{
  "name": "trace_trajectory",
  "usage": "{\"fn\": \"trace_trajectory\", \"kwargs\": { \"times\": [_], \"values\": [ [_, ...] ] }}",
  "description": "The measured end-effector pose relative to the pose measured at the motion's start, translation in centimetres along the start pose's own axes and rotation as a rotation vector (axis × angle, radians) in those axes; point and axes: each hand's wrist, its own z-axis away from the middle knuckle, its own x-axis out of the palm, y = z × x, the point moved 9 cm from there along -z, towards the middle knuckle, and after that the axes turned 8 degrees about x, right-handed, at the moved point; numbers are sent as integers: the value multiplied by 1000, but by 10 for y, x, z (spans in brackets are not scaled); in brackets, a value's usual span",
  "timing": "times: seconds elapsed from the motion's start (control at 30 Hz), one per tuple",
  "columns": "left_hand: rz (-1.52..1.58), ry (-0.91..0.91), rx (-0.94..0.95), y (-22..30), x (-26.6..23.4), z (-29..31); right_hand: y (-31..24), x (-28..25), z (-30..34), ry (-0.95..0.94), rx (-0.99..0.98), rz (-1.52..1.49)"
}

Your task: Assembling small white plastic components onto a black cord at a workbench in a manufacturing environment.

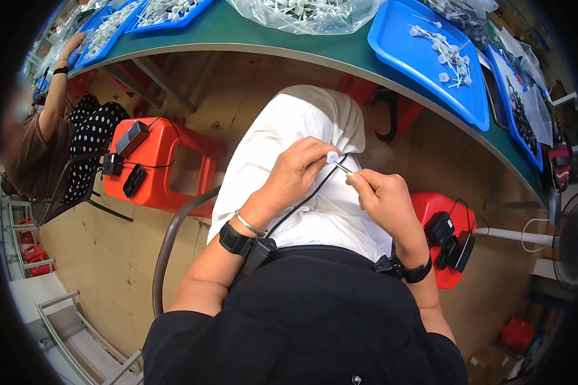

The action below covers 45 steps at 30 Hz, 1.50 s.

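Above my lap in white trousers (pixel 250 176), my two hands meet at a small whitish, translucent cap-like piece (pixel 332 156). My left hand (pixel 292 173) pinches this piece between thumb and fingertips. Closed around a thin metal rod (pixel 342 167), my right hand (pixel 386 197) points it at the piece from the right. The rod's tip meets the piece; whether it is a separate tool or the piece's own stem I cannot tell. Similar whitish pieces with thin stems (pixel 453 58) lie scattered in a blue tray (pixel 392 45) on the green table (pixel 289 46).
A clear plastic bag (pixel 302 24) full of such pieces sits on the table. Red stools (pixel 154 179) with black electronic boxes and cables stand at both sides. A seated person (pixel 45 128) reaches over trays at far left. A fan (pixel 570 240) is at right.
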Motion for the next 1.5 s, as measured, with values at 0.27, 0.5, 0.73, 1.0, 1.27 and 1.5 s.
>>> {"fn": "trace_trajectory", "kwargs": {
  "times": [0.27, 0.5, 0.73, 1.0, 1.27, 1.5],
  "values": [
    [-8, -21, 6, 0, 3, 0, 8, 5, -1, -175, 148, -36],
    [-11, -39, -15, -3, 4, 0, 13, 9, 0, -218, 232, -126],
    [-10, -41, -8, -2, 4, 1, 20, 14, 0, -289, 320, -281],
    [-13, -49, -10, -4, 5, 1, 26, 19, 0, -338, 327, -338],
    [62, -72, -63, -9, 7, 3, 22, 13, -2, -272, 262, -214],
    [186, -81, -106, -7, 9, 2, 9, 5, -2, -194, 127, -147]
  ]
}}
